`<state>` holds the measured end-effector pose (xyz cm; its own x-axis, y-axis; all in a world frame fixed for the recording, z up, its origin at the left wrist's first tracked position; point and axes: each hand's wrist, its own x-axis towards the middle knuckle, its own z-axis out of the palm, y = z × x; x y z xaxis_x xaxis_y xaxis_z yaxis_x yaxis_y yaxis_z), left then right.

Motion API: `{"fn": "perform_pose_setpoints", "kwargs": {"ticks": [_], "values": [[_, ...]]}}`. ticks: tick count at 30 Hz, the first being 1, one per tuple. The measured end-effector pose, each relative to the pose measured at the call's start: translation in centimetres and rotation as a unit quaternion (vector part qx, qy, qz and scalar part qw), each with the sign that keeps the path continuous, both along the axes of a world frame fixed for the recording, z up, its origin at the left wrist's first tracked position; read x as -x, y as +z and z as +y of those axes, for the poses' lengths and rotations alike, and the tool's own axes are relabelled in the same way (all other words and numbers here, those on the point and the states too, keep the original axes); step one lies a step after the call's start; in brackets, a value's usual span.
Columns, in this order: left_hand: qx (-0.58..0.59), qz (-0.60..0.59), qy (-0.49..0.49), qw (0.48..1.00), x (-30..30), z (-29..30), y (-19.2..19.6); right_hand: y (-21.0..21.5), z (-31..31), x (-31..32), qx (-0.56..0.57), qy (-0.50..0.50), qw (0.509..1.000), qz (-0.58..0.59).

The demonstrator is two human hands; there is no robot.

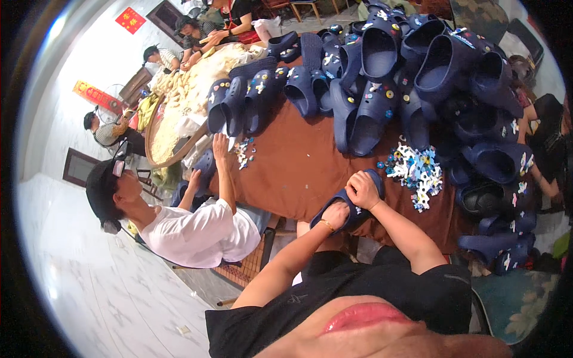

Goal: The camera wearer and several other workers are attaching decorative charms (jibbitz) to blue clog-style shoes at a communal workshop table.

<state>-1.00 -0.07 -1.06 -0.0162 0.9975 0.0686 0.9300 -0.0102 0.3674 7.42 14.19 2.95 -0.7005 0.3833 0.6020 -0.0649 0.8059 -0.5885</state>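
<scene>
A navy blue foam clog [360, 219] is held at the near edge of the table, close to my body. My left hand [336, 213], with a gold bracelet at the wrist, reaches into its opening; the fingertips are hidden inside. From above, my right hand [363, 188] is closed over the clog's upper, fingers bent. A small pale charm shows on the clog beside my hands. Just beyond and to the right lies a heap of white, blue and yellow shoe charms [419, 174].
Navy clogs with charms [371, 113] are piled across the far and right parts of the brown-covered table [286, 173]. A co-worker in a white shirt [194, 232] handles a clog [205, 166] at left, near a smaller charm heap [243, 153]. Other people sit around a large round tray [190, 145].
</scene>
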Motion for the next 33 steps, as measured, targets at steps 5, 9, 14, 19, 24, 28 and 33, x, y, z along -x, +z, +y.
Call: {"fn": "perform_pose_setpoints", "kwargs": {"ticks": [5,9,14,19,24,28,33], "values": [[-0.005,-0.005,0.009,1.0,-0.1,-0.2,-0.5,0.3,-0.4,0.2,-0.009,-0.005,1.0,0.029],[-0.018,-0.009,-0.011,1.0,-0.5,0.1,-0.7,-0.2,-0.4,0.0,-0.017,-0.018,0.999,0.047],[-0.014,-0.011,-0.021,1.0,-0.5,0.8,-0.4,-0.2,0.0,-0.4,-0.006,-0.018,1.0,0.018],[0.015,0.025,-0.023,0.999,0.0,0.1,0.0,1.5,0.4,-0.3,0.014,0.053,0.998,-0.027],[0.023,0.019,-0.02,0.999,-0.1,0.2,0.6,0.6,0.9,-0.5,0.043,0.084,0.993,-0.078],[0.017,0.0,0.005,1.0,-0.3,0.3,0.1,-0.2,1.0,-0.2,0.009,0.039,0.997,-0.062],[-0.039,-0.001,0.025,0.999,0.1,0.4,-0.5,-0.8,0.6,0.9,-0.035,-0.004,0.996,-0.076]]}}
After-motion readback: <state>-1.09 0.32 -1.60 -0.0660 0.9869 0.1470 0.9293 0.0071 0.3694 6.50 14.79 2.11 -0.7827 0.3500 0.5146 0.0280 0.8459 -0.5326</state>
